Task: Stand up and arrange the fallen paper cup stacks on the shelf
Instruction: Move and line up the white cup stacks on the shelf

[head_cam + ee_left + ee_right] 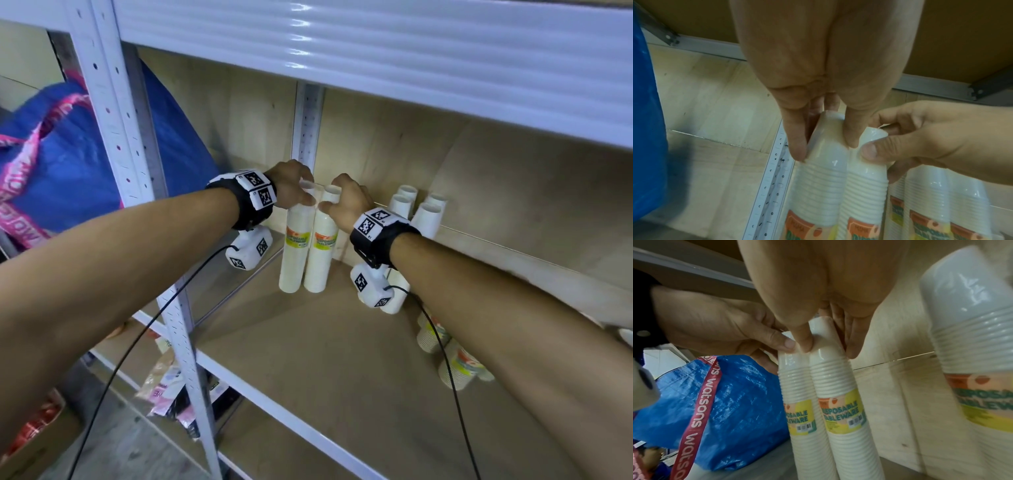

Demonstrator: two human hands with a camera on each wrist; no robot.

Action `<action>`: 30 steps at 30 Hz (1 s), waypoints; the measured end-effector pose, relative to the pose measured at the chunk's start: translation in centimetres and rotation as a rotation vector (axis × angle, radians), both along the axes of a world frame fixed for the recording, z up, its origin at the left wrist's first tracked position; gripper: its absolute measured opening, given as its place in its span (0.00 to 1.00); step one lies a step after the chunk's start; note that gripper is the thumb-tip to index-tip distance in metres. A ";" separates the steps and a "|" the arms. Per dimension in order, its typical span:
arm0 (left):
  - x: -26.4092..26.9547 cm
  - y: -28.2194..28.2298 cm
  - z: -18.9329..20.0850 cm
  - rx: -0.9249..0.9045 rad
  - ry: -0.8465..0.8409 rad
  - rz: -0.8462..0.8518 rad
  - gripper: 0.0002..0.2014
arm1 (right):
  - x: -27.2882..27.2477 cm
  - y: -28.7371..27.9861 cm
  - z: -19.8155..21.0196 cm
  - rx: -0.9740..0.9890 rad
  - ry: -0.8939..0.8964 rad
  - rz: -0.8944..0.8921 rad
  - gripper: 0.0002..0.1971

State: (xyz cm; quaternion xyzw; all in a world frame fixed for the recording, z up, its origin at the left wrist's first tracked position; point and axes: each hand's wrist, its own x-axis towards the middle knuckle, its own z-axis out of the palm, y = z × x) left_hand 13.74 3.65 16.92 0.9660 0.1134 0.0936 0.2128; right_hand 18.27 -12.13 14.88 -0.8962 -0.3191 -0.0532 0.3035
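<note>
Two tall white paper cup stacks with yellow labels stand upright side by side near the shelf's back left corner. My left hand (303,193) pinches the top of the left stack (293,253); the left wrist view shows the fingers (797,146) on either side of that stack (822,175). My right hand (334,202) grips the top of the right stack (320,253), seen up close as the stack (836,394) with fingertips (805,344) round its cap. Two more stacks (445,356) lie fallen under my right forearm.
Several upright stacks (424,212) stand against the back wall to the right. The wooden shelf board (325,359) is bare in front. A low upper shelf (376,51) overhangs. A blue bag (68,164) sits left of the white post (178,325).
</note>
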 end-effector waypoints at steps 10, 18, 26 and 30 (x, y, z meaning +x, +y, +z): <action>-1.1 -2.7 1.8 -0.081 0.051 -0.075 0.19 | -1.9 -2.8 0.9 0.028 0.007 -0.092 0.24; -1.1 -6.9 2.8 -0.150 0.077 -0.190 0.20 | -3.2 -7.6 2.2 0.012 -0.019 -0.184 0.26; -0.1 -11.0 3.0 -0.132 0.083 -0.292 0.18 | -4.0 -12.0 2.8 0.032 -0.021 -0.260 0.28; 0.5 -12.5 2.8 -0.139 0.082 -0.328 0.17 | -4.1 -13.5 2.8 0.067 -0.019 -0.296 0.29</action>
